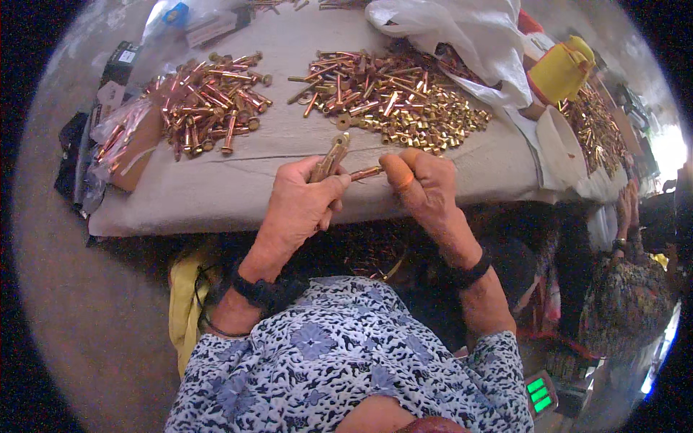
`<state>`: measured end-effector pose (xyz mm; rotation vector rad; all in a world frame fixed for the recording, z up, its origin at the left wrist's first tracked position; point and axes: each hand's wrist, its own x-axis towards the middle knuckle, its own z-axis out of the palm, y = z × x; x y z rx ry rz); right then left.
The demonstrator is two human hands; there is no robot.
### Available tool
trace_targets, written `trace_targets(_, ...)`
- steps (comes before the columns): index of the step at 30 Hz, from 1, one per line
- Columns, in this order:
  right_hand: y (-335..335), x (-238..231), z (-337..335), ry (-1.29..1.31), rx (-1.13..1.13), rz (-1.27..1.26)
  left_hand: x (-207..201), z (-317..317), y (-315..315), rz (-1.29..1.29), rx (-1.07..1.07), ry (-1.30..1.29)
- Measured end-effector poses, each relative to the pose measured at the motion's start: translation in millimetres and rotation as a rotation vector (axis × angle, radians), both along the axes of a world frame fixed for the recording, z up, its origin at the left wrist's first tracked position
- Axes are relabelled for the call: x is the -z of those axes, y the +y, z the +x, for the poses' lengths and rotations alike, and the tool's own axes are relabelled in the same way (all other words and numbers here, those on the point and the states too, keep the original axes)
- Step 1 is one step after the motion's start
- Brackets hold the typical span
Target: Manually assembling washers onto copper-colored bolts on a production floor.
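Observation:
My left hand (pixel 297 206) is closed around a few brass-coloured bolts (pixel 332 156), whose ends stick up past the thumb and fingers. One more bolt (pixel 365 173) lies level between my two hands, its near end at my left fingertips. My right hand (pixel 427 186), with orange covers on its fingers, pinches the other end of that bolt; whether a small nut is also in the pinch is hidden. Just beyond my hands lies a heap of small gold nuts or sleeves (pixel 433 123), merging into a pile of loose bolts (pixel 354 86).
A second bolt heap (pixel 216 105) lies at the left of the cloth-covered table (pixel 281 119), beside a cardboard box (pixel 141 141). White plastic sacking (pixel 462 36) and a yellow bag (pixel 563 71) stand at the far right. Another person's arm (pixel 626 216) reaches in at the right.

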<state>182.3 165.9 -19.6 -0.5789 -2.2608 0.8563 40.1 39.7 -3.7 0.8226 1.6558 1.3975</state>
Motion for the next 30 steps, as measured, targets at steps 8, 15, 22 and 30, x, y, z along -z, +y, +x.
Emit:
trace_targets(8, 2.8, 9.6, 0.5, 0.130, -0.078, -0.114, -5.7, 1.9, -0.1, -0.061, -0.022, -0.010)
trace_targets(15, -1.1, 9.7, -9.3, 0.491, -0.025, 0.012, -2.8, 2.0, 0.5, -0.013, -0.057, -0.026)
trace_targets(22, 7.7, 15.3, 5.9, 0.203, -0.062, -0.085, -2.0, 2.4, -0.3, -0.032, -0.021, -0.059)
trace_targets(30, 5.5, 21.8, 0.0, 0.189, -0.054, -0.022, 1.6, -2.2, -1.8, -0.062, 0.010, -0.079)
